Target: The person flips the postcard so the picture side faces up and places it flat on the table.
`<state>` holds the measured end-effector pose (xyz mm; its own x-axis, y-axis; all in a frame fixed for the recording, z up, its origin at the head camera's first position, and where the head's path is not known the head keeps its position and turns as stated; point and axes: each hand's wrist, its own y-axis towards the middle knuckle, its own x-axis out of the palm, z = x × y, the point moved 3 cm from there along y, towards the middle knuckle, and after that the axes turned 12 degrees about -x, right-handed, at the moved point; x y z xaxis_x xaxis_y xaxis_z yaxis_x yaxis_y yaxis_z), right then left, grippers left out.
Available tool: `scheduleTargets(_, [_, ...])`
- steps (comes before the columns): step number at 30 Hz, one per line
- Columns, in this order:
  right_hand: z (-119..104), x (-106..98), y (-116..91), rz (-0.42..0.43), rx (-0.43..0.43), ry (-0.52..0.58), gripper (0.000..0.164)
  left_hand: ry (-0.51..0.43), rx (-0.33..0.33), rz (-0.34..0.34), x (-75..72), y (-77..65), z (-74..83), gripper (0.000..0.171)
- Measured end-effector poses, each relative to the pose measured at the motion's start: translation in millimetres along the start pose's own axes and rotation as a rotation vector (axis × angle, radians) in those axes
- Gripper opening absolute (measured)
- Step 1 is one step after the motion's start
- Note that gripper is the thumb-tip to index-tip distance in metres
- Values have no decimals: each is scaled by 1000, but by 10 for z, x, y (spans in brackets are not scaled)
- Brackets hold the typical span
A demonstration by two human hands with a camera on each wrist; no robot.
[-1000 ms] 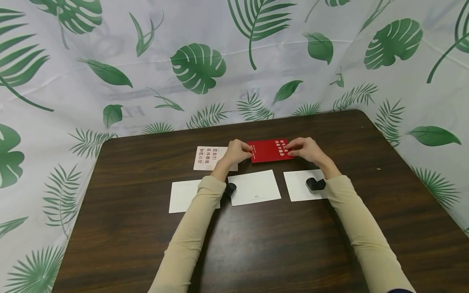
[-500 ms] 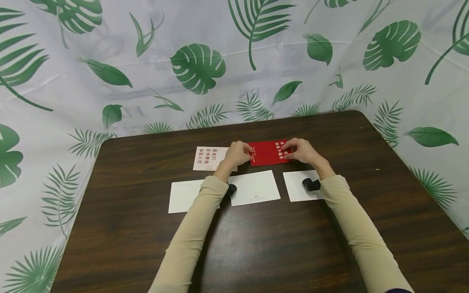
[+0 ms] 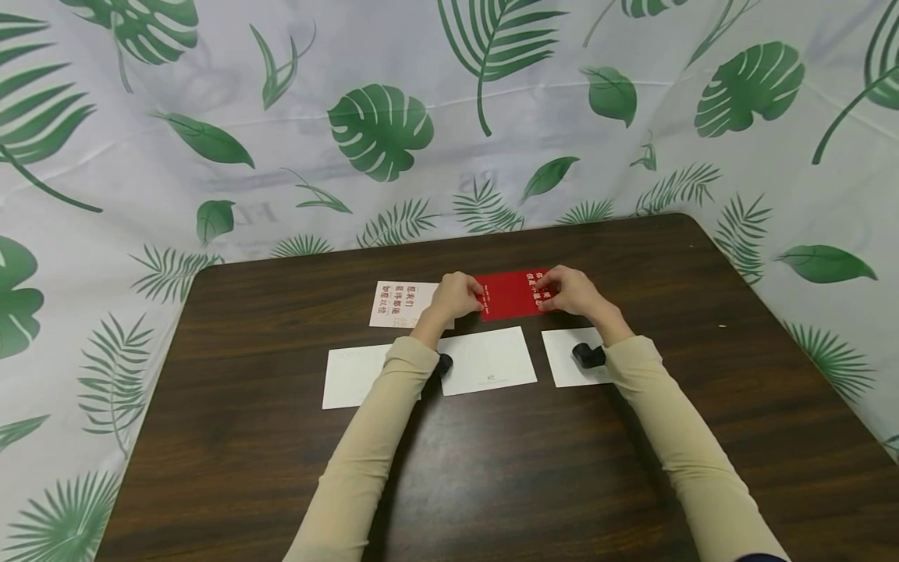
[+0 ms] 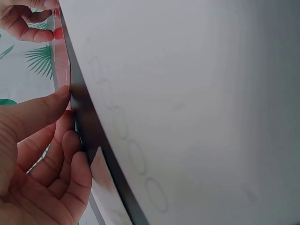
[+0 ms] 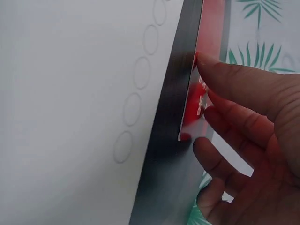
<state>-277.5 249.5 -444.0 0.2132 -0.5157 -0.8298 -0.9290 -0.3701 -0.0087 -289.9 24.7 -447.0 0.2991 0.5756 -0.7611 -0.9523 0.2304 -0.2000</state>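
A red card (image 3: 509,297) with printed white characters lies toward the back of the dark table. My left hand (image 3: 455,297) pinches its left edge between thumb and fingers; its lower fingers curl beside a pale pink card (image 3: 402,303) with red characters, which my wrist partly covers. At the opposite edge, my right hand (image 3: 572,293) pinches the red card, covering part of the lettering. In the right wrist view, the thumb is on the near edge of the red card (image 5: 191,105) and the other fingers are behind it.
Nearer the person, three white cards lie in a row: left (image 3: 351,375), middle (image 3: 488,363) and right (image 3: 562,351). My left forearm crosses the left one. Black wrist cameras (image 3: 588,356) hang above the cards. A leaf-print curtain (image 3: 281,156) stands behind the table (image 3: 506,468).
The red card has shifted slightly toward the person. My right hand has moved a little left, covering more of the characters; my left hand has hardly moved.
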Motion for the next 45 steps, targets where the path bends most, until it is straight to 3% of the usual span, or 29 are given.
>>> scheduleTargets(6, [3,6,-11,-1,24,27,34,-18,-17,-3,4,4,-8,20])
scheduleTargets(12, [18,0,-11,15,-11,42,35,-29,-7,2,1,0,-12,21])
scheduleTargets(16, [31,-7,-24,16,-17,85,38,-113,13,-21,-25,-27,-32,22])
scheduleTargets(22, [-46,-10,-32,54,-46,139,39,-274,40,-34,-184,-95,-83,23])
scheduleTargets(34, [-436,77,22,121,-170,246,36,-272,46,33,-543,-235,-347,24])
scheduleTargets(45, [-755,273,138,95,-254,272,36,-293,2,92,-829,-444,-708,25])
